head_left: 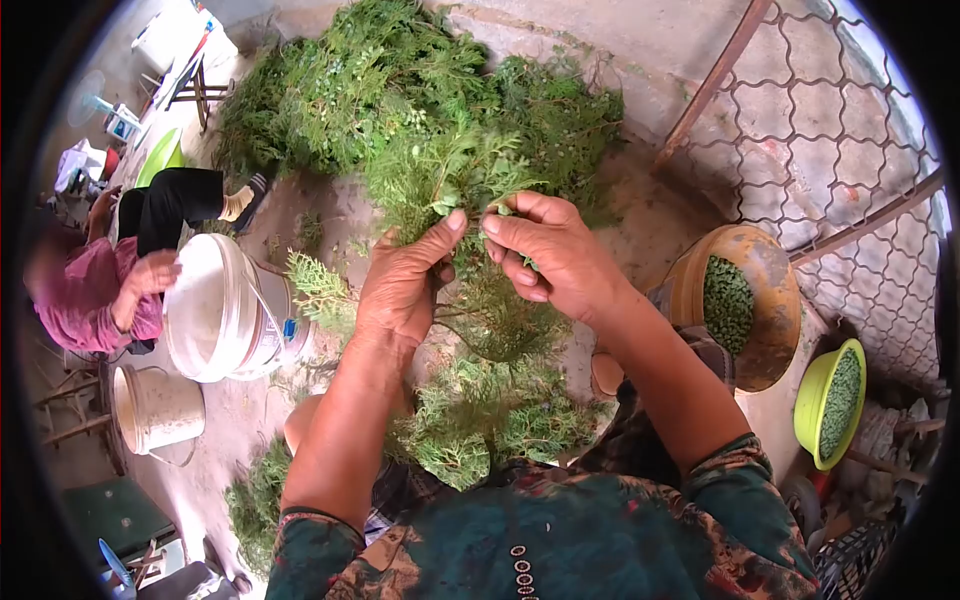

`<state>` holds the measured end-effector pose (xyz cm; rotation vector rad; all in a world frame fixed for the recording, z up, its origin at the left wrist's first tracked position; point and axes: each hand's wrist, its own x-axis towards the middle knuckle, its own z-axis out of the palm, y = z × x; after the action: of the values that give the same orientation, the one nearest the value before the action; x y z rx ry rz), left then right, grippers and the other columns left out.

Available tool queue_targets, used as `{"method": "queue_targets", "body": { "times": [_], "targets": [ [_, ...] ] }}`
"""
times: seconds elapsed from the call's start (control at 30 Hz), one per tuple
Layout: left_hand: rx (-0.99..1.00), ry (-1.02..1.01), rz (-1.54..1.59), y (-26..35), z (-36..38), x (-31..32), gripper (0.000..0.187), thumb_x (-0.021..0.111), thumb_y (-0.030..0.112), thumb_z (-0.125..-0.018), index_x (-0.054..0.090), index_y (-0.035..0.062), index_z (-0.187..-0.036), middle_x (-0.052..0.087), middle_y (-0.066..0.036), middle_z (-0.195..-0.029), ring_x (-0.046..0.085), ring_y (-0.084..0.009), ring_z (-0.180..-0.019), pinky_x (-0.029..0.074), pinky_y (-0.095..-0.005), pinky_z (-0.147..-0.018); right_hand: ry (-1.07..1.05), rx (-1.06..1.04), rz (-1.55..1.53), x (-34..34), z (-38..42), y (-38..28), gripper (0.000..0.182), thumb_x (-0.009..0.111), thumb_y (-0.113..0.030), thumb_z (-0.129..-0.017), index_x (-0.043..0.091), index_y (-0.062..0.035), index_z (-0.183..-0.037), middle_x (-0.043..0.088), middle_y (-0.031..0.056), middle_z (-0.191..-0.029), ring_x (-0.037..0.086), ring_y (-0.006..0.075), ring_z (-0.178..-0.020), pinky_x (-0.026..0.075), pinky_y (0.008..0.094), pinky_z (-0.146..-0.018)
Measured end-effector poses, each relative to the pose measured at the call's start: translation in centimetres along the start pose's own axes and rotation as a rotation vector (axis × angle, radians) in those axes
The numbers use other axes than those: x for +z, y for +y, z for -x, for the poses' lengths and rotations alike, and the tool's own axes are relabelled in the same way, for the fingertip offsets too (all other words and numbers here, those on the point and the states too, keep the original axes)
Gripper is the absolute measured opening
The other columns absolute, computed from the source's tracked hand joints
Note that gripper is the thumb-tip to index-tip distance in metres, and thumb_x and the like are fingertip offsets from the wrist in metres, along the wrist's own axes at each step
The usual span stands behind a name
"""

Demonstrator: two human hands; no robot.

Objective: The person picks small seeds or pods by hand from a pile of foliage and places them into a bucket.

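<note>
Both hands work at chest height on a leafy green sprig [470,190] of scale-leaved evergreen foliage, held up over the person's lap. The left hand [400,285] has its grip clamped on the sprig, thumb and forefinger pinched together at its upper part while the remaining fingers wrap the stem lower down. The right hand [550,255] meets it from the other side, its fingertips [492,222] closed on a small green piece at the tip of the same sprig, just beside the left thumb. More cut branches [480,420] rest on the lap below the forearms, and a large heap of the same greenery [400,90] lies on the concrete floor [660,190] beyond the hands. To the right stand a brown bowl [770,270] and a lime-green bowl [808,400], each holding small green bits. On the left, a white bucket [215,310] lies tilted beside a second pale bucket [160,405], near another person in a pink top [85,300] whose hand rests on the white bucket's rim.
</note>
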<state>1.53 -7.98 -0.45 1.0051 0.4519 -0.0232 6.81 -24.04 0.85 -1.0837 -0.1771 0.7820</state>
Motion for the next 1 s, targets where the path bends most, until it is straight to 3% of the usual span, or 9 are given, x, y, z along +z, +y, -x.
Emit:
{"method": "queue_targets", "body": {
  "times": [0.2, 0.3, 0.47, 0.63, 0.77, 0.87, 0.9, 0.93, 1.0],
  "targets": [
    [0.063, 0.014, -0.242, -0.4, 0.2, 1.4, 0.025, 0.076, 0.018, -0.072, 0.064, 0.0065, -0.090, 0.063, -0.001, -0.079, 0.051, -0.0086, -0.069, 0.037, -0.0235, -0.059, 0.036, -0.027, 0.345, 0.1, -0.2, 1.2, 0.010, 0.052, -0.010, -0.086, 0.051, 0.0002, -0.086, 0.049, 0.0031, -0.062, 0.042, 0.0062, -0.042, 0.031, 0.0221, -0.032],
    [0.247, -0.064, -0.213, -1.1, 0.2, 1.9, 0.022, 0.074, 0.016, -0.074, 0.064, 0.0045, -0.090, 0.063, -0.003, -0.080, 0.054, -0.0107, -0.070, 0.041, -0.0241, -0.063, 0.050, -0.076, 0.503, 0.1, -0.3, 1.7, 0.010, 0.051, -0.008, -0.085, 0.051, 0.0010, -0.087, 0.048, 0.0025, -0.060, 0.044, 0.0067, -0.043, 0.031, 0.0229, -0.033],
    [0.045, 0.070, -0.010, -1.1, -1.4, -0.4, 0.014, 0.065, 0.013, -0.081, 0.062, 0.0057, -0.092, 0.060, -0.001, -0.083, 0.054, -0.0114, -0.075, 0.043, -0.0246, -0.064, -0.061, 0.109, -0.135, 0.1, -0.1, 0.6, 0.008, 0.053, -0.011, -0.086, 0.049, -0.0031, -0.088, 0.050, 0.0042, -0.067, 0.042, 0.0061, -0.044, 0.031, 0.0212, -0.033],
    [-0.063, 0.139, 0.163, -0.7, -1.8, -0.8, 0.011, 0.066, 0.016, -0.081, 0.061, 0.0071, -0.085, 0.058, 0.000, -0.075, 0.050, -0.0111, -0.066, 0.039, -0.0240, -0.056, -0.120, 0.112, -0.362, -1.3, -0.4, 0.4, 0.010, 0.052, -0.015, -0.086, 0.049, -0.0057, -0.087, 0.053, 0.0058, -0.074, 0.043, 0.0071, -0.046, 0.032, 0.0206, -0.033],
    [-0.184, 0.047, 0.246, -1.1, -1.9, -1.3, 0.015, 0.062, 0.015, -0.084, 0.058, 0.0048, -0.094, 0.057, -0.002, -0.084, 0.051, -0.0129, -0.069, 0.040, -0.0246, -0.055, -0.129, 0.083, -0.483, -1.9, 0.0, -0.5, 0.010, 0.053, -0.015, -0.085, 0.052, -0.0062, -0.088, 0.053, 0.0058, -0.077, 0.040, 0.0046, -0.041, 0.031, 0.0184, -0.031],
    [-0.218, -0.010, 0.255, -1.0, -1.6, -0.7, 0.016, 0.061, 0.013, -0.085, 0.055, 0.0038, -0.097, 0.054, -0.004, -0.085, 0.052, -0.0155, -0.071, 0.043, -0.0259, -0.057, -0.166, -0.103, -0.441, -3.8, 2.0, -3.6, 0.011, 0.056, -0.015, -0.084, 0.057, -0.0071, -0.076, 0.060, 0.0042, -0.074, 0.047, 0.0033, -0.042, 0.034, 0.0163, -0.030],
    [-0.231, -0.016, 0.241, -1.0, -1.3, -0.6, 0.015, 0.061, 0.012, -0.085, 0.055, 0.0038, -0.096, 0.053, -0.004, -0.084, 0.052, -0.0168, -0.072, 0.043, -0.0266, -0.058, -0.076, -0.205, -0.346, -4.6, 3.5, -5.1, 0.011, 0.057, -0.016, -0.084, 0.056, -0.0061, -0.079, 0.060, 0.0039, -0.074, 0.047, 0.0027, -0.043, 0.034, 0.0164, -0.032],
    [-0.232, -0.077, 0.251, -1.0, -1.2, -0.8, 0.017, 0.061, 0.008, -0.083, 0.054, 0.0026, -0.097, 0.055, -0.006, -0.087, 0.055, -0.0200, -0.078, 0.046, -0.0294, -0.063, 0.246, -0.356, -0.231, -3.2, 5.8, -6.8, 0.012, 0.056, -0.017, -0.085, 0.055, -0.0047, -0.083, 0.060, 0.0050, -0.074, 0.046, 0.0033, -0.044, 0.034, 0.0167, -0.034],
    [-0.218, -0.094, 0.219, -1.0, -0.8, -0.7, 0.018, 0.062, 0.006, -0.082, 0.054, 0.0019, -0.098, 0.056, -0.007, -0.089, 0.056, -0.0213, -0.081, 0.046, -0.0302, -0.066, 0.296, -0.520, -0.224, -6.8, 8.8, -9.1, 0.013, 0.054, -0.017, -0.086, 0.053, -0.0042, -0.085, 0.058, 0.0057, -0.073, 0.043, 0.0046, -0.045, 0.032, 0.0185, -0.035]
  ]
}}
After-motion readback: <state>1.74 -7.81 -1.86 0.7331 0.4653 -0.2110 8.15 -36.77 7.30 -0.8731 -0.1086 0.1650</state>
